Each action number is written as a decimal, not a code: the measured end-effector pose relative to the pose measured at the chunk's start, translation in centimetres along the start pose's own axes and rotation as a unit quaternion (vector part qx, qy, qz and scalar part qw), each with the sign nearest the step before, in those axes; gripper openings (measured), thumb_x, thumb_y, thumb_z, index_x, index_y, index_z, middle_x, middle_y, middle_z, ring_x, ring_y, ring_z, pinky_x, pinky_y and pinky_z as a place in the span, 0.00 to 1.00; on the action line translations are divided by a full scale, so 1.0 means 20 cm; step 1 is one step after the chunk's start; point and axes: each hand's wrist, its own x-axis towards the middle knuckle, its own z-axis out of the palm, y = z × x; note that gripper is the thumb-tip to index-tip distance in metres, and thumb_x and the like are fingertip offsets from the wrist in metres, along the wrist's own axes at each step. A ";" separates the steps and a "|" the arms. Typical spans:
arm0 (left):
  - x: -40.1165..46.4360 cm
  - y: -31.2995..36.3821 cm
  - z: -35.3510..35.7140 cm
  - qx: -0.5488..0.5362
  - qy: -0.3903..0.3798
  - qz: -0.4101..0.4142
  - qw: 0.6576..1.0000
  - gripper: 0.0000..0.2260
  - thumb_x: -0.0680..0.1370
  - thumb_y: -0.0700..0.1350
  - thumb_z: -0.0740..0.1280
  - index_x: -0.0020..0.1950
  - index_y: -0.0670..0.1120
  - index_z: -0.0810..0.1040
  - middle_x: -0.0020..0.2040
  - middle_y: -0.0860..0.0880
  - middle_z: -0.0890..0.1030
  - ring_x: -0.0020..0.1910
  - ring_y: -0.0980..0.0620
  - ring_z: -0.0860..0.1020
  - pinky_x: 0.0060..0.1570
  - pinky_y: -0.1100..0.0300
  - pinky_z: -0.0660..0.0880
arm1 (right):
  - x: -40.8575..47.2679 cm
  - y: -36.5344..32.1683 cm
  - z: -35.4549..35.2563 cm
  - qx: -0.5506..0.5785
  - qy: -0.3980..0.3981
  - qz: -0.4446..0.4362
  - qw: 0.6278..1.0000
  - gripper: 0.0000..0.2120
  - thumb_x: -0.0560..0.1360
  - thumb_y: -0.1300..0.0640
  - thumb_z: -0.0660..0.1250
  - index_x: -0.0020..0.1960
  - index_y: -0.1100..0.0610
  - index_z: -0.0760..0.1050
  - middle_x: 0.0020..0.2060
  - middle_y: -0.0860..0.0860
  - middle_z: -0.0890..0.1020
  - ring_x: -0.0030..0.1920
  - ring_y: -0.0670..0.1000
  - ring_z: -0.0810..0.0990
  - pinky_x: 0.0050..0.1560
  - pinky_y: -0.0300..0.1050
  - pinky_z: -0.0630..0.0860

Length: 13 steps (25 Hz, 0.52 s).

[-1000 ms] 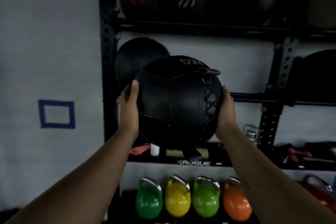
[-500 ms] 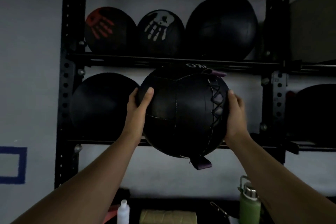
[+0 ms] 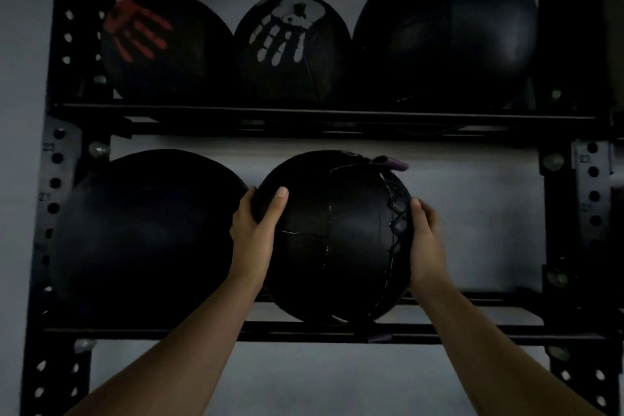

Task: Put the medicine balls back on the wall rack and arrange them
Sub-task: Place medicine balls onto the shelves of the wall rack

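Note:
I hold a black medicine ball [image 3: 337, 240] with laced seams and purple tabs between both hands. My left hand [image 3: 256, 230] presses its left side, my right hand [image 3: 423, 240] its right side. The ball sits within the lower tier of the black wall rack [image 3: 304, 331], its underside at the rail. A larger black ball [image 3: 145, 236] rests on the same tier, just left of my left hand. On the upper tier sit a ball with a red handprint [image 3: 162, 44], one with a white handprint [image 3: 290, 47] and a large plain black ball [image 3: 445, 30].
Perforated black uprights stand at the left [image 3: 57, 179] and right [image 3: 574, 179] of the rack. The lower tier to the right of my held ball shows bare grey wall [image 3: 479, 230] behind it.
The ball has moved up and forward from in front of the rack into the lower tier, beside the large ball. My view has risen and closed in; the kettlebells and bottles below have left the frame.

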 end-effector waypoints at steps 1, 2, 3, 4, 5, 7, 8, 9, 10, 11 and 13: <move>0.03 -0.05 0.04 0.028 -0.007 0.020 0.999 0.50 0.65 0.79 0.68 0.83 0.59 0.67 0.83 0.52 0.68 0.83 0.49 0.66 0.82 0.41 0.65 | 0.03 0.07 -0.01 -0.013 -0.005 -0.004 1.000 0.19 0.84 0.42 0.62 0.71 0.46 0.74 0.63 0.51 0.82 0.65 0.54 0.82 0.64 0.55 0.81; 0.06 -0.10 0.07 0.049 -0.019 0.040 0.998 0.46 0.66 0.77 0.68 0.82 0.61 0.68 0.82 0.53 0.67 0.83 0.50 0.65 0.82 0.43 0.65 | 0.05 0.13 -0.01 -0.030 -0.018 -0.016 0.999 0.18 0.84 0.43 0.62 0.73 0.45 0.74 0.68 0.52 0.78 0.69 0.55 0.79 0.71 0.59 0.76; 0.09 -0.14 0.11 0.065 -0.035 0.049 0.996 0.45 0.66 0.75 0.69 0.81 0.62 0.69 0.83 0.54 0.67 0.83 0.51 0.65 0.83 0.43 0.64 | 0.07 0.17 -0.01 -0.058 -0.034 -0.037 0.997 0.18 0.84 0.43 0.63 0.73 0.43 0.73 0.71 0.52 0.75 0.73 0.55 0.75 0.76 0.60 0.72; 0.12 -0.18 0.14 0.078 -0.044 0.048 0.995 0.44 0.66 0.74 0.69 0.82 0.63 0.68 0.83 0.54 0.66 0.84 0.51 0.64 0.83 0.42 0.63 | 0.08 0.21 0.01 -0.095 -0.047 -0.060 0.993 0.19 0.83 0.43 0.64 0.74 0.41 0.72 0.74 0.51 0.72 0.75 0.54 0.72 0.78 0.60 0.68; 0.13 -0.22 0.16 0.090 -0.037 0.047 0.994 0.44 0.66 0.74 0.69 0.82 0.64 0.68 0.84 0.54 0.65 0.85 0.50 0.62 0.84 0.41 0.62 | 0.09 0.22 0.03 -0.129 -0.053 -0.079 0.987 0.21 0.83 0.42 0.65 0.75 0.39 0.71 0.75 0.50 0.70 0.76 0.54 0.69 0.79 0.62 0.66; 0.14 -0.29 0.21 0.104 0.017 0.060 0.993 0.41 0.68 0.73 0.68 0.81 0.64 0.69 0.83 0.55 0.67 0.84 0.52 0.62 0.84 0.42 0.61 | 0.10 0.24 0.06 -0.171 -0.051 -0.092 0.980 0.27 0.79 0.35 0.62 0.76 0.37 0.68 0.76 0.49 0.69 0.77 0.54 0.67 0.79 0.65 0.63; 0.14 -0.32 0.23 0.107 0.043 0.073 0.991 0.39 0.69 0.73 0.68 0.79 0.64 0.71 0.81 0.55 0.69 0.83 0.52 0.64 0.83 0.43 0.62 | 0.11 0.24 0.06 -0.179 -0.050 -0.092 0.978 0.30 0.76 0.32 0.60 0.76 0.36 0.67 0.76 0.48 0.68 0.78 0.54 0.66 0.79 0.66 0.62; 0.15 -0.34 0.24 0.110 0.060 0.086 0.988 0.37 0.70 0.72 0.67 0.79 0.63 0.72 0.80 0.55 0.71 0.82 0.52 0.66 0.83 0.44 0.63 | 0.11 0.25 0.05 -0.181 -0.051 -0.091 0.978 0.32 0.74 0.30 0.59 0.76 0.36 0.67 0.76 0.48 0.68 0.78 0.54 0.65 0.79 0.67 0.61; 0.15 -0.35 0.25 0.113 0.069 0.093 0.987 0.36 0.71 0.71 0.67 0.78 0.63 0.73 0.79 0.55 0.72 0.81 0.52 0.67 0.83 0.44 0.64 | 0.12 0.25 0.05 -0.183 -0.056 -0.092 0.977 0.32 0.75 0.30 0.59 0.77 0.36 0.67 0.76 0.49 0.68 0.78 0.54 0.65 0.79 0.67 0.61; 0.14 -0.34 0.25 0.116 0.072 0.094 0.986 0.36 0.71 0.71 0.67 0.78 0.63 0.73 0.79 0.55 0.72 0.81 0.52 0.67 0.83 0.44 0.64 | 0.12 0.25 0.04 -0.184 -0.064 -0.092 0.977 0.30 0.77 0.32 0.61 0.77 0.37 0.66 0.77 0.49 0.67 0.78 0.54 0.64 0.79 0.67 0.60; 0.14 -0.33 0.25 0.128 0.070 0.091 0.985 0.37 0.71 0.71 0.66 0.79 0.61 0.72 0.79 0.54 0.72 0.82 0.50 0.67 0.83 0.44 0.63 | 0.12 0.24 0.02 -0.189 -0.081 -0.090 0.974 0.27 0.81 0.37 0.62 0.79 0.38 0.64 0.77 0.50 0.66 0.79 0.55 0.63 0.80 0.67 0.59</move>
